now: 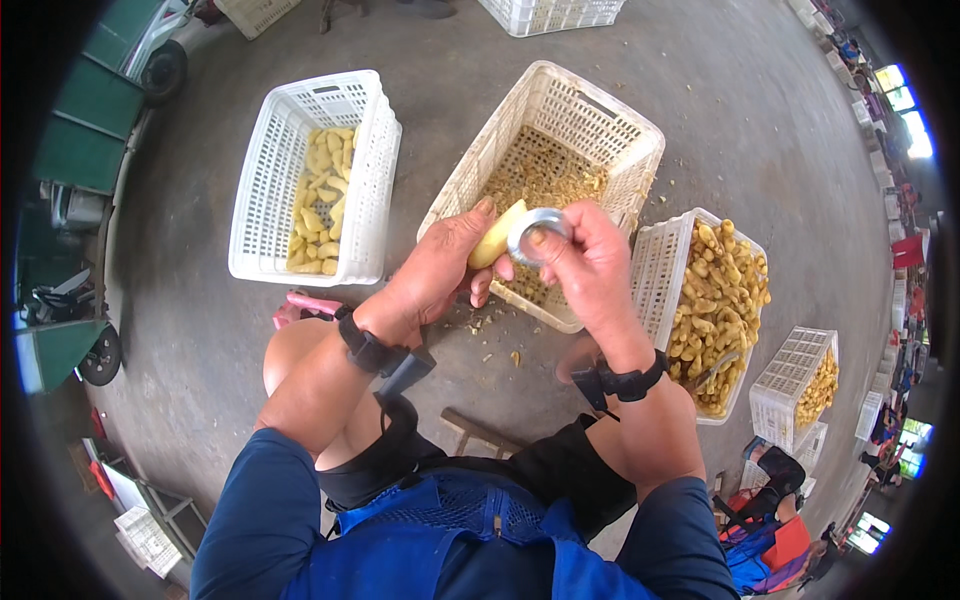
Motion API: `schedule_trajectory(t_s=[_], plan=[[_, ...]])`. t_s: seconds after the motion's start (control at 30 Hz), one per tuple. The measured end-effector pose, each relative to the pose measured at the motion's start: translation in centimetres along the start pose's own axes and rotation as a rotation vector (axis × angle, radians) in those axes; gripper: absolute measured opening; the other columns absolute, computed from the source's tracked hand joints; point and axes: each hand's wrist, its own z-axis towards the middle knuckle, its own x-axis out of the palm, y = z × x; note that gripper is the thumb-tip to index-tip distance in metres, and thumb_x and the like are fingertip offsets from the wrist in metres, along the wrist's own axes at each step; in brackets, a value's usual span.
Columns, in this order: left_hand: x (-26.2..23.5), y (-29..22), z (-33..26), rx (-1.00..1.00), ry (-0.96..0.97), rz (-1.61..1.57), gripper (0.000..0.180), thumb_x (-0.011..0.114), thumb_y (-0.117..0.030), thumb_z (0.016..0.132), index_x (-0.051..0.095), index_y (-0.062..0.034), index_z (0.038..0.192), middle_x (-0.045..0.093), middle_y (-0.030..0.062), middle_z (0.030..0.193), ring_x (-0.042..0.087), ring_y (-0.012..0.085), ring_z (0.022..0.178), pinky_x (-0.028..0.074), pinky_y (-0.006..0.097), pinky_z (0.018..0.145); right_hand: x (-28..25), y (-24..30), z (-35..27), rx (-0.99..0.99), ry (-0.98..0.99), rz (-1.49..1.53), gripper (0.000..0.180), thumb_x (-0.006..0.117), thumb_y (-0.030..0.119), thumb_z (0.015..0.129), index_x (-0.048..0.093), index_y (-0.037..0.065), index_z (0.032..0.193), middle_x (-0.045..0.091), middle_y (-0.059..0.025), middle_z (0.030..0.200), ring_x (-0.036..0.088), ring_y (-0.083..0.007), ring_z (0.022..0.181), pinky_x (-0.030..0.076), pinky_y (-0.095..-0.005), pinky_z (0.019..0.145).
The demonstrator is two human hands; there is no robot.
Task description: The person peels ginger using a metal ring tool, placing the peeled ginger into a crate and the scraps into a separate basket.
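Observation:
Over the near part of the middle crate, my left hand (440,262) is wrapped round a pale yellow, peeled root (492,240), whose kind I cannot make out. Close against its right side is a shiny metal ring-shaped peeler (518,238), gripped by my right hand (592,265) with the thumb across the ring. Below both hands, the middle white crate (617,128) contains brownish peel scraps (560,182). To the left, peeled pale yellow roots (322,200) lie in another white crate (258,180). Unpeeled, knobbly brown-yellow roots (715,300) fill a crate (655,270) at my right.
A smaller crate of roots (795,375) stands farther right, near a seated person's leg (780,475). A wooden stool (475,432) shows between my knees. Another white crate (550,18) is at the far edge. A green vehicle (90,130) stands at the left.

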Motion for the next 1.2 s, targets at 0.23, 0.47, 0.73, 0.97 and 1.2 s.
schedule_trajectory(t_s=[0.23, 0.47, 0.73, 0.97, 1.2], plan=[[-0.6, -0.5, -0.4, -0.062, 0.016, 0.302, 0.054, 0.043, -0.052, 0.113, 0.062, -0.0035, 0.100, 0.058, 0.0050, 0.061, 0.045, 0.0095, 0.041, 0.042, 0.028, 0.040, -0.8, 0.4, 1.0, -0.004, -0.060, -0.271, 0.013, 0.078, 0.011, 0.095, 0.066, 0.005, 0.096, 0.068, 0.0005, 0.080, 0.058, -0.0052, 0.065, 0.046, -0.0250, 0.057], [-0.5, -0.5, -0.4, -0.097, 0.040, 0.009, 0.052, 0.044, -0.051, 0.112, 0.060, -0.0037, 0.099, 0.058, 0.0063, 0.061, 0.045, 0.0113, 0.041, 0.041, 0.028, 0.040, -1.9, 1.0, 0.9, -0.072, -0.091, -0.051, 0.015, 0.075, 0.011, 0.098, 0.061, 0.005, 0.096, 0.066, -0.0009, 0.078, 0.055, -0.0048, 0.060, 0.043, -0.0230, 0.052], [-0.9, -0.3, -0.3, -0.116, 0.076, 0.090, 0.056, 0.046, -0.059, 0.110, 0.059, -0.0053, 0.100, 0.055, 0.0050, 0.058, 0.039, 0.0098, 0.038, 0.039, 0.027, 0.037, -0.7, -0.7, 0.5, -0.137, 0.035, -0.224, 0.015, 0.079, 0.011, 0.094, 0.066, 0.004, 0.094, 0.064, 0.0002, 0.076, 0.057, -0.0074, 0.071, 0.047, -0.0281, 0.061], [-0.8, -0.4, -0.4, -0.211, 0.110, -0.190, 0.052, 0.046, -0.056, 0.111, 0.057, -0.0081, 0.093, 0.052, 0.0042, 0.056, 0.038, 0.0102, 0.035, 0.036, 0.028, 0.035, -2.2, 1.3, 0.7, -0.081, -0.108, 0.009, 0.020, 0.077, 0.013, 0.098, 0.060, 0.004, 0.095, 0.065, 0.0003, 0.078, 0.056, -0.0043, 0.062, 0.044, -0.0227, 0.055], [-0.5, 0.3, -0.4, -0.316, 0.131, -0.295, 0.055, 0.042, -0.054, 0.112, 0.057, -0.0056, 0.091, 0.051, 0.0048, 0.055, 0.037, 0.0105, 0.033, 0.035, 0.029, 0.033, -0.8, 1.5, -0.1, -0.260, 0.104, -0.335, 0.018, 0.078, 0.015, 0.098, 0.063, 0.004, 0.098, 0.065, 0.0010, 0.079, 0.056, -0.0033, 0.065, 0.044, -0.0215, 0.056]])
